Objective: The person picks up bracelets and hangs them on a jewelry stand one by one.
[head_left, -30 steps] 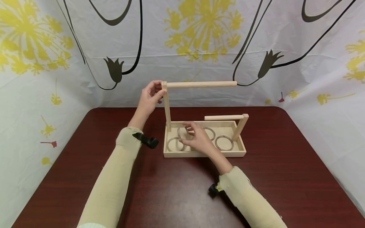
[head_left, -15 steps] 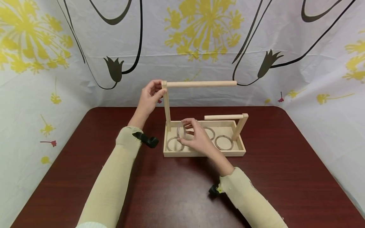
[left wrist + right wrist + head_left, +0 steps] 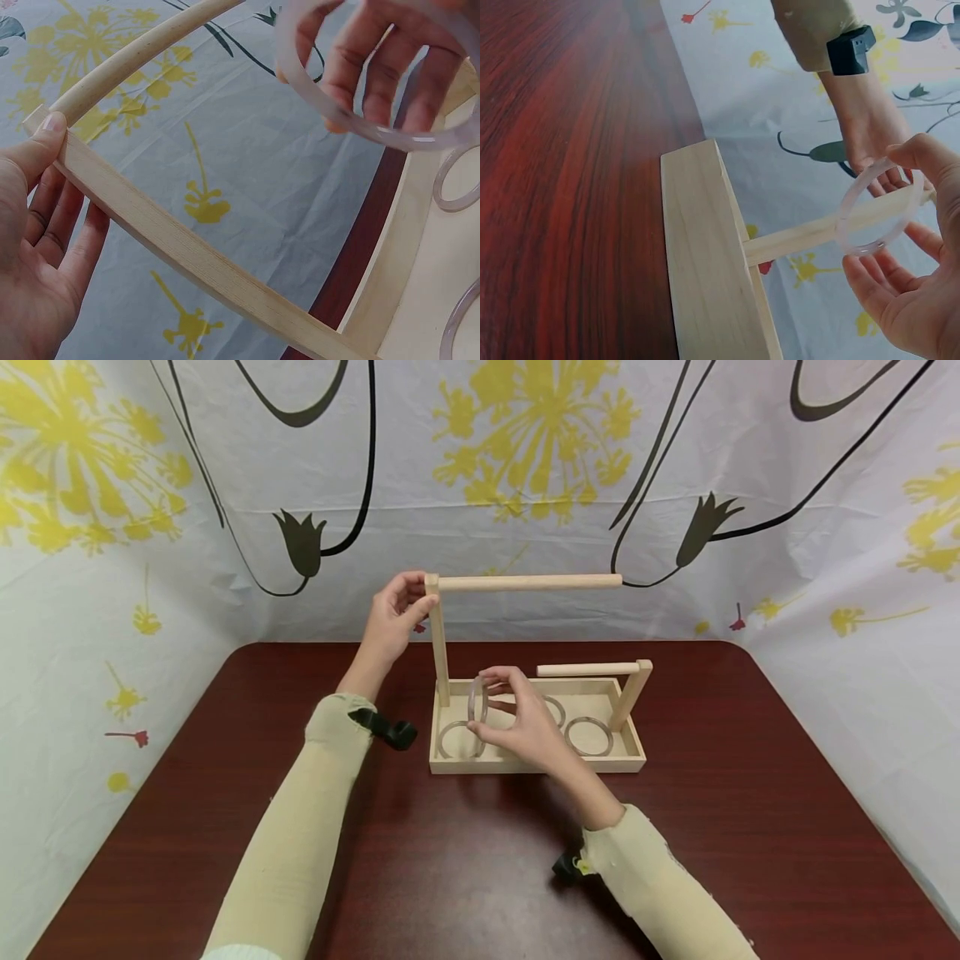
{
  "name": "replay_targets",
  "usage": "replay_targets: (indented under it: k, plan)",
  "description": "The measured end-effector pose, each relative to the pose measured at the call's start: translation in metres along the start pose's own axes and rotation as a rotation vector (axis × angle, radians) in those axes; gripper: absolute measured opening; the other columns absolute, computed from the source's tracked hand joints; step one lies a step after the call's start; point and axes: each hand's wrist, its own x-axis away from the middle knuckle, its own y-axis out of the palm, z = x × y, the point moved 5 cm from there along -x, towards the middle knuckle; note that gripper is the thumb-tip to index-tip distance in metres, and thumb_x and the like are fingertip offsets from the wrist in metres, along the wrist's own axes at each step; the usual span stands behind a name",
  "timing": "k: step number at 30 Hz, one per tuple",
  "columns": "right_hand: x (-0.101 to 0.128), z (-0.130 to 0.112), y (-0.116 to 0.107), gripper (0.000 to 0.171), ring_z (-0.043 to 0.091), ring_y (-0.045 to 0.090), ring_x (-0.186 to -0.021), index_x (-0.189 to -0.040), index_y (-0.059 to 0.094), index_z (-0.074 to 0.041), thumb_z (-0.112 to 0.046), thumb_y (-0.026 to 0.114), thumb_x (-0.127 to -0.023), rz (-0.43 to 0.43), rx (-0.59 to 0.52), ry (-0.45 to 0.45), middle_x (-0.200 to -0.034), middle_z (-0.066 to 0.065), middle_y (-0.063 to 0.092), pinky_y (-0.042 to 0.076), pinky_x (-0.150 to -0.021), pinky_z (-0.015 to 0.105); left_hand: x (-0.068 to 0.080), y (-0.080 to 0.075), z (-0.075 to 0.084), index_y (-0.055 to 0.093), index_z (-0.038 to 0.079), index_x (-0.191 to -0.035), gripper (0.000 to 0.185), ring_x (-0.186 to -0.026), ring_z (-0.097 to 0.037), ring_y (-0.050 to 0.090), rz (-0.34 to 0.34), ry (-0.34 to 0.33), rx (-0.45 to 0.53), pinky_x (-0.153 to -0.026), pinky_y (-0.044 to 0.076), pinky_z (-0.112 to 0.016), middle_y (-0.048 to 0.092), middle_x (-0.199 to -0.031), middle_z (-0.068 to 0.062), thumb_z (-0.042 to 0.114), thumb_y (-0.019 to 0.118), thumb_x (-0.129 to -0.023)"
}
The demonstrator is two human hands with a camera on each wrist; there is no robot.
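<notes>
Rings (image 3: 589, 735) in tray (image 3: 525, 766) on table (image 3: 750, 793)

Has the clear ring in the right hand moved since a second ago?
Yes. The clear ring has come up off the tray floor and now stands on edge in the right hand, beside the tall post.

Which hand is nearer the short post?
Right. The right hand, holding a ring, is over the tray beside the short post; the left hand grips the tall post's top.
</notes>
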Motion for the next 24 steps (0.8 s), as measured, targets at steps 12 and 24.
replay_targets:
  k: [12,24]
  plan:
    - [0.002,-0.009,-0.013,0.066,0.029,0.059,-0.117,-0.132,0.050,-0.007,-0.001,0.084,-0.077,0.049,-0.072,-0.020,-0.126,0.012,0.057,0.055,-0.098,0.037,0.000,0.000,0.001,0.056,-0.006,-0.126,0.032,-0.079,-0.005,0.057,0.003,0.001,0.006,-0.060,0.047,-0.018,0.061,-0.095,0.011,0.004,0.062,-0.097]
    - [0.004,-0.017,-0.024,0.066,0.029,0.058,-0.121,-0.134,0.047,-0.003,0.005,0.080,-0.078,0.058,-0.127,-0.050,-0.132,0.014,0.052,0.056,-0.095,0.033,0.000,0.000,0.000,0.056,-0.005,-0.126,0.032,-0.076,-0.006,0.055,0.004,-0.009,0.013,-0.059,0.047,-0.019,0.063,-0.096,0.008,0.005,0.062,-0.097]
